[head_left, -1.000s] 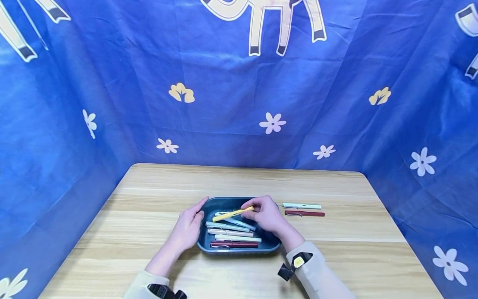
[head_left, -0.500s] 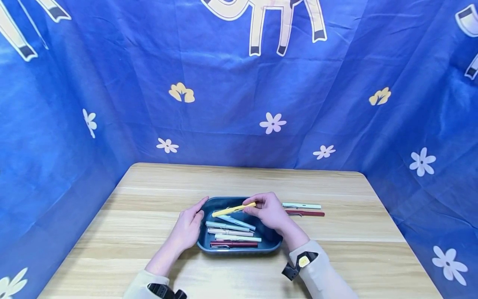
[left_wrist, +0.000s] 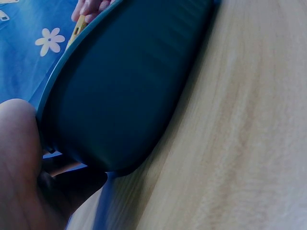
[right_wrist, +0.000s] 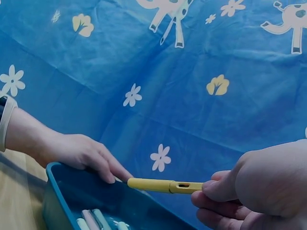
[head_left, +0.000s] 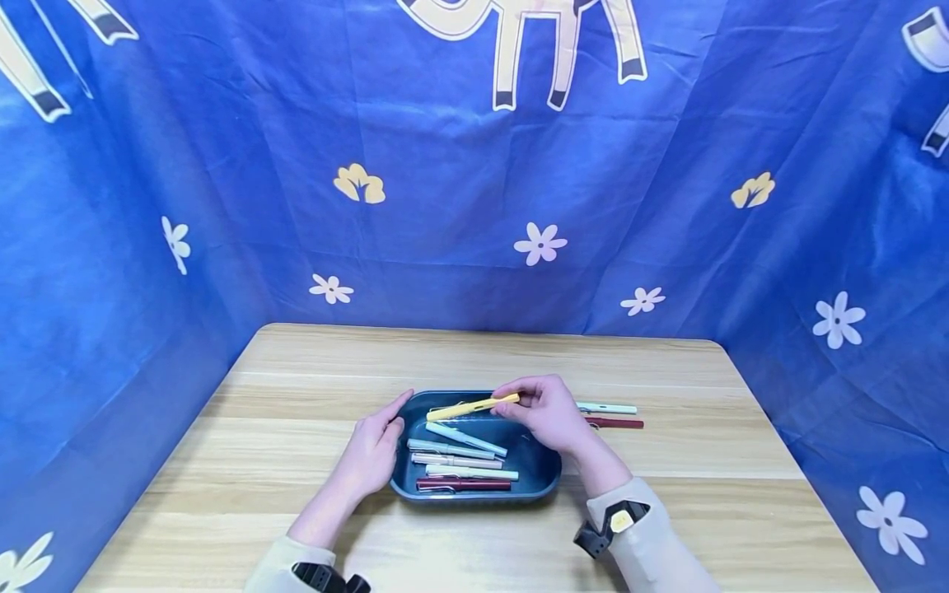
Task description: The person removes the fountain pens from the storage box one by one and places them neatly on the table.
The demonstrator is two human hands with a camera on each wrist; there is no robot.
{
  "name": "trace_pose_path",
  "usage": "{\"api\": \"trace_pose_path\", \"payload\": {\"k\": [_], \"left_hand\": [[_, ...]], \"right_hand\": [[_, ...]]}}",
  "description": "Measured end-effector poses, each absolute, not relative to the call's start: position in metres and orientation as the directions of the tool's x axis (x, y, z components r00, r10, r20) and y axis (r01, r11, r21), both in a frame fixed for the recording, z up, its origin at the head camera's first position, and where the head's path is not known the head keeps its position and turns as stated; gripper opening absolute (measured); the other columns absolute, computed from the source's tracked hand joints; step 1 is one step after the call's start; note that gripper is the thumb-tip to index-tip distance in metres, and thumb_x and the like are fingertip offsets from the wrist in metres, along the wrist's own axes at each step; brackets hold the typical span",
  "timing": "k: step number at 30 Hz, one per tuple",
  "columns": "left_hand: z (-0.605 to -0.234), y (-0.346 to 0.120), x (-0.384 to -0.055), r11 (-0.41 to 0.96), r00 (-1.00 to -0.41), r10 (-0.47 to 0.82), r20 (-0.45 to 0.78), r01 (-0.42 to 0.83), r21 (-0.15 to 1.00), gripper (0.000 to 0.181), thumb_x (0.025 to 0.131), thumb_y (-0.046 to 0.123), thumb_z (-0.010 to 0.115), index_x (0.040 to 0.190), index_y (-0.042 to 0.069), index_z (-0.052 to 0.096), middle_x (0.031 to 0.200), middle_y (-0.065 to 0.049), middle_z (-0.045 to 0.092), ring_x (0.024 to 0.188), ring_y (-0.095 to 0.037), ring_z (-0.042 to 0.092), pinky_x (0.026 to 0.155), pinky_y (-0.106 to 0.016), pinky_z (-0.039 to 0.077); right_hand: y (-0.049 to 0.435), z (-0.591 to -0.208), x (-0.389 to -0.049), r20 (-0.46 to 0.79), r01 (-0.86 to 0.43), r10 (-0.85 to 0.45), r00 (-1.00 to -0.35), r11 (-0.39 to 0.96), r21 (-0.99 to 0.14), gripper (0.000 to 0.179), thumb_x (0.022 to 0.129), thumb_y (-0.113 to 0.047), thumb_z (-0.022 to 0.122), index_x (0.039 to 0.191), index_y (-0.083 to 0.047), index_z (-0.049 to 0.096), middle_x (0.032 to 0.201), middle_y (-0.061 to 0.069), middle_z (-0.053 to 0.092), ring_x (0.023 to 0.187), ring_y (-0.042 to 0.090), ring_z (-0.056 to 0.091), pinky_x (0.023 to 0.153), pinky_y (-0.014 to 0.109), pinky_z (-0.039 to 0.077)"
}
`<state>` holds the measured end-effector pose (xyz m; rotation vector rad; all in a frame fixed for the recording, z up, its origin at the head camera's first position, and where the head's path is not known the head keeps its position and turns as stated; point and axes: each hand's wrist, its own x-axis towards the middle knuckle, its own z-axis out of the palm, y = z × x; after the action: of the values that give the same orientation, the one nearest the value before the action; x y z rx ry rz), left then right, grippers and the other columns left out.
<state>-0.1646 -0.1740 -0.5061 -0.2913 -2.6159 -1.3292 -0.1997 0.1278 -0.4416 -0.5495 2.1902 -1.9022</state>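
Observation:
My right hand (head_left: 544, 412) pinches one end of a yellow pen (right_wrist: 160, 185) between thumb and fingers. The pen slants above the far part of a dark teal tray (head_left: 530, 494). At the tray's left end, my left hand (head_left: 372, 449) grips the wall, its thumb at the rim in the left wrist view. Inside the tray lie several capped pens: a light blue pen (head_left: 467, 439) set at an angle, then a blue-green pen (head_left: 450, 450), a pinkish pen (head_left: 457, 461), a pale mint pen (head_left: 472, 473) and a dark red pen (head_left: 464, 485).
Right of the tray, a mint pen (head_left: 608, 408) and another dark red pen (head_left: 618, 424) lie side by side on the wooden table (head_left: 712, 461), their left ends hidden by my right hand. A blue patterned cloth (head_left: 460, 247) surrounds the table's back and sides.
My right hand has moved right and toward the far side, carrying the yellow pen off from above the light blue pen. The left hand and the tray have stayed in place.

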Motion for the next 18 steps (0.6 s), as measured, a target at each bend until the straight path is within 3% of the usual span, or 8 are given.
{"api": "trace_pose_path", "payload": {"k": [7,14,18], "left_hand": [[-0.507,-0.174,-0.165,0.577,-0.961,0.088,0.263,0.264,0.772,0.048,0.108,0.003,0.048,0.156,0.006,0.053,0.15,-0.023,0.055,0.136,-0.041,0.054,0.115,-0.058,0.041],[-0.506,-0.174,-0.165,0.581,-0.961,0.088,0.261,0.262,0.77,0.048,0.108,0.004,0.047,0.156,0.006,0.053,0.147,-0.026,0.056,0.135,-0.041,0.056,0.114,-0.059,0.042],[-0.505,-0.175,-0.165,0.584,-0.959,0.091,0.267,0.269,0.766,0.048,0.108,0.003,0.048,0.156,0.006,0.053,0.148,-0.025,0.056,0.136,-0.04,0.055,0.115,-0.059,0.041]], "right_hand": [[0.137,-0.433,-0.196,0.102,-0.159,-0.378,-0.92,0.123,-0.98,0.022,0.094,-0.003,0.079,0.115,0.005,0.078,0.104,0.015,0.078,0.1,0.045,0.073,0.083,0.028,0.062],[0.153,-0.427,-0.193,0.093,-0.14,-0.346,-0.934,0.113,-0.984,0.024,0.095,-0.003,0.079,0.117,0.006,0.077,0.108,0.015,0.078,0.096,0.026,0.076,0.086,0.033,0.063],[0.165,-0.425,-0.19,0.122,-0.159,-0.343,-0.931,0.082,-0.984,0.025,0.095,0.0,0.077,0.119,0.009,0.075,0.108,0.018,0.077,0.097,0.026,0.076,0.088,0.035,0.063]]}}
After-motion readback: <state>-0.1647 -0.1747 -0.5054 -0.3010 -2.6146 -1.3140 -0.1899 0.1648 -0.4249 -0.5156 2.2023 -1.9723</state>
